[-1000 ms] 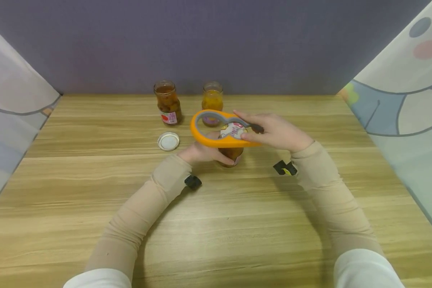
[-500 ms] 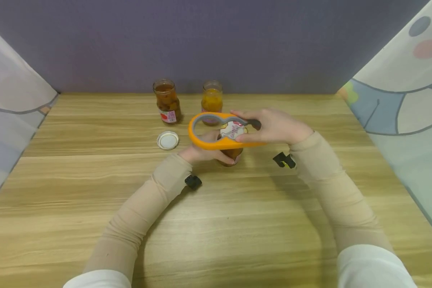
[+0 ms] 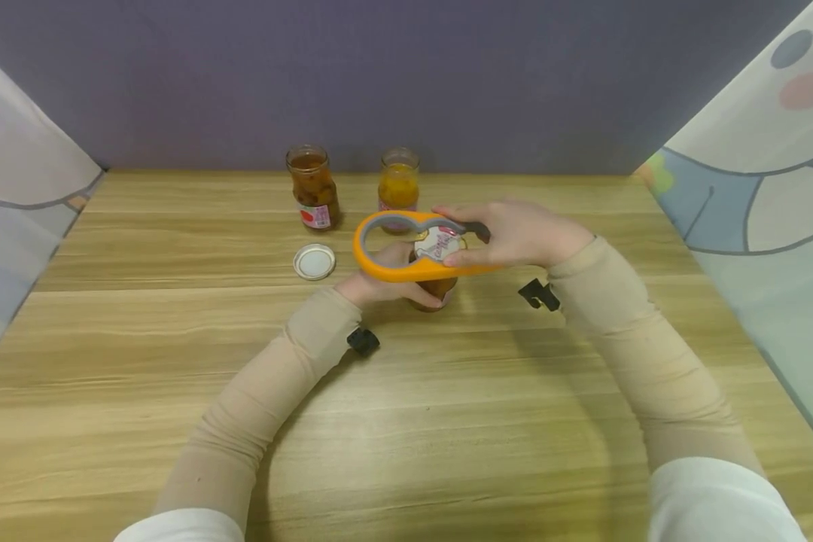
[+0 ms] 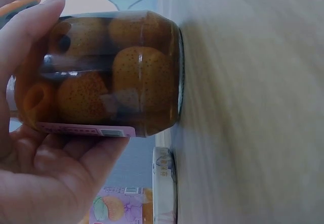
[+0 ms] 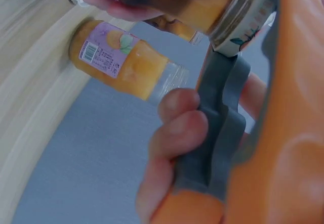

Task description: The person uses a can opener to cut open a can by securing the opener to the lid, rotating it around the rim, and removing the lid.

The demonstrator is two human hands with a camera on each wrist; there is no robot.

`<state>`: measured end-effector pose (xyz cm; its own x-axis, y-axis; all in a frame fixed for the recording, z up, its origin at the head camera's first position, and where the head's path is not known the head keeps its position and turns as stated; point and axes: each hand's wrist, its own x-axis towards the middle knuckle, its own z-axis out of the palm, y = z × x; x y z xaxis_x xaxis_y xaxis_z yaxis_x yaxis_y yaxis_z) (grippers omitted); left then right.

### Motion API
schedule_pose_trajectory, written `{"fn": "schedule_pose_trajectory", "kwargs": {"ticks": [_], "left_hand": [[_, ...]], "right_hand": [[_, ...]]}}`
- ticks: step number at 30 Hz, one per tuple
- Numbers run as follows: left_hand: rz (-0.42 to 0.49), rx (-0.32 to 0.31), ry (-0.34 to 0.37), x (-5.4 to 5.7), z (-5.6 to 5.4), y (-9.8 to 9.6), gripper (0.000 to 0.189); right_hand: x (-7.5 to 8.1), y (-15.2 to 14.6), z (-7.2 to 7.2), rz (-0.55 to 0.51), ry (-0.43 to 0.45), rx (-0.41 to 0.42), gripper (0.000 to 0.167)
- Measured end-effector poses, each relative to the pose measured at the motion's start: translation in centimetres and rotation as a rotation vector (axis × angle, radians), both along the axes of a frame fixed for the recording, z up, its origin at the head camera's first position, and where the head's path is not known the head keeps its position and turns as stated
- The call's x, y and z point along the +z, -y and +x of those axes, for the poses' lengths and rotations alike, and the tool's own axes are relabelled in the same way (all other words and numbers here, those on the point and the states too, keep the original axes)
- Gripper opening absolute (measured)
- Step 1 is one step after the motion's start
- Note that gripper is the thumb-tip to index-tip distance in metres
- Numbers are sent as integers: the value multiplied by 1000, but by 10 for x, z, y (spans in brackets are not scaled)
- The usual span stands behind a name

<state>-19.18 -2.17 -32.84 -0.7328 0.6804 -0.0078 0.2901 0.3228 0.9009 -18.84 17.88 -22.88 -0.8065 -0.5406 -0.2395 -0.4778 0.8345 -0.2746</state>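
My left hand (image 3: 379, 284) grips a glass jar of brown speckled fruit (image 4: 111, 72), its base down on the wooden table. A white printed lid (image 3: 439, 243) covers this jar. My right hand (image 3: 515, 233) holds an orange jar opener (image 3: 406, 275) with a grey lining, lying level across the jar's top. In the head view the lid shows inside the opener's smaller loop, while the larger loop points left. Against the lid's rim, the grey lining (image 5: 215, 87) shows in the right wrist view, with fingers curled round the handle.
Behind my hands stand two lidless jars, one with dark brown fruit (image 3: 312, 192) and one with yellow fruit (image 3: 398, 190). A loose lid (image 3: 315, 261) lies left of my left hand. The table (image 3: 420, 452) meets a grey-purple panel (image 3: 379, 83) at the back.
My right hand has shifted slightly left with the opener, whose orange edge now sits a little lower at the left end. My left hand has stayed on the jar.
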Motion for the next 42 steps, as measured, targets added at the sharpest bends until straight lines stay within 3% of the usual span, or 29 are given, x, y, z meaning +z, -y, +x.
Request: {"fn": "schedule_pose_trajectory", "kwargs": {"ticks": [7, 14, 24, 28, 31, 34, 38, 42], "left_hand": [[12, 11, 46, 1, 1, 2, 65], [-18, 31, 42, 0, 0, -2, 73], [-33, 14, 33, -1, 3, -1, 62], [-27, 18, 45, 0, 6, -2, 69], [-4, 16, 45, 0, 6, -3, 76], [9, 11, 56, 0, 6, -4, 79], [-10, 7, 82, 1, 6, -3, 79], [-16, 0, 71, 3, 5, -2, 77]], "right_hand": [[-5, -3, 1, -54, -34, 54, 76], [-12, -12, 3, -101, -80, 95, 97], [-16, -2, 7, -29, -186, 52, 65], [-19, 0, 10, -28, -226, 23, 65], [-19, -2, 11, -49, -237, 32, 75], [-16, -4, 11, -83, -162, 50, 83], [-11, -2, 10, -99, -47, 7, 73], [-9, 5, 10, -121, -23, -36, 71]]}}
